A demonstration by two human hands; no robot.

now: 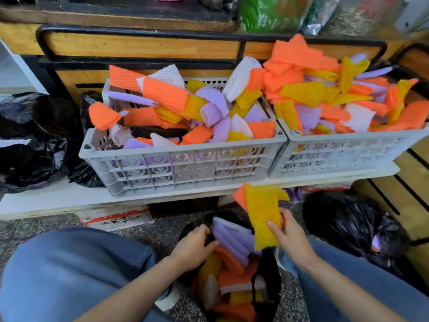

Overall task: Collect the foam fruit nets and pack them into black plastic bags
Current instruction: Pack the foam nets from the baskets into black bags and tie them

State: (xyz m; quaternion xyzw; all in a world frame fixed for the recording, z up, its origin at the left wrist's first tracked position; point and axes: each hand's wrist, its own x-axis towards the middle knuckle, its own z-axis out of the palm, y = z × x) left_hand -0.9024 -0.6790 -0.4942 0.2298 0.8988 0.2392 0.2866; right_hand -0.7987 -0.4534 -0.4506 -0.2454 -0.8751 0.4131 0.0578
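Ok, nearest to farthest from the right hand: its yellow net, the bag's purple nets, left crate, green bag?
1. Yellow net, held in the right hand.
2. Purple nets, left, in the black bag.
3. Left crate, ahead.
4. Green bag, up top.

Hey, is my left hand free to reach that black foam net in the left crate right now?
Probably yes, but only after letting go: the left hand grips the black plastic bag by its rim. The black foam net lies mostly uncovered near the front wall of the left crate, with nothing between.

Faded blue denim jeans (69,270) cover both legs; forearms (130,291) and hands (193,246) are bare.
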